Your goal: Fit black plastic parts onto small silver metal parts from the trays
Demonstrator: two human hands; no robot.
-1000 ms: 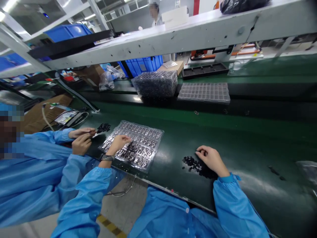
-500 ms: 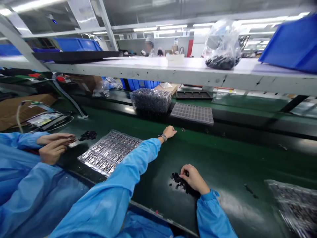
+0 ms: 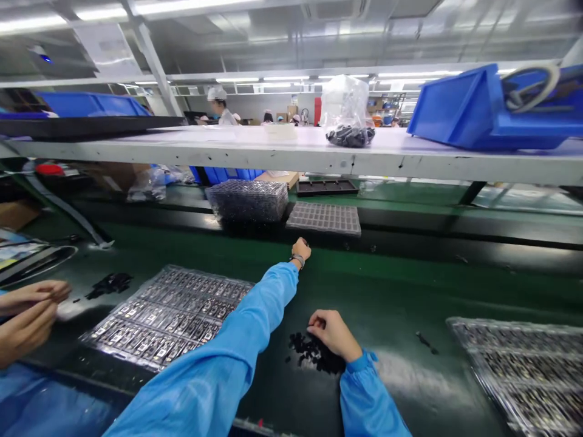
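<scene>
My left hand (image 3: 301,249) is stretched far forward across the green belt (image 3: 392,285), its fingers curled just in front of a flat clear tray (image 3: 324,218); what it grips, if anything, is hidden. My right hand (image 3: 331,331) rests on a small pile of black parts (image 3: 306,351) near me, fingers curled over them. A clear tray of filled cells (image 3: 168,315) lies to the left of my left arm.
A stack of clear trays (image 3: 248,200) stands beside the flat one. A co-worker's two hands (image 3: 27,312) work at the far left by another black pile (image 3: 108,284). Another filled tray (image 3: 523,370) lies at right. A shelf (image 3: 291,152) above carries blue bins (image 3: 483,109) and a bag (image 3: 348,115).
My left hand left the filled tray and reached forward to the flat tray at the belt's far side. My view lifted and shifted right. My right hand stayed on the black parts.
</scene>
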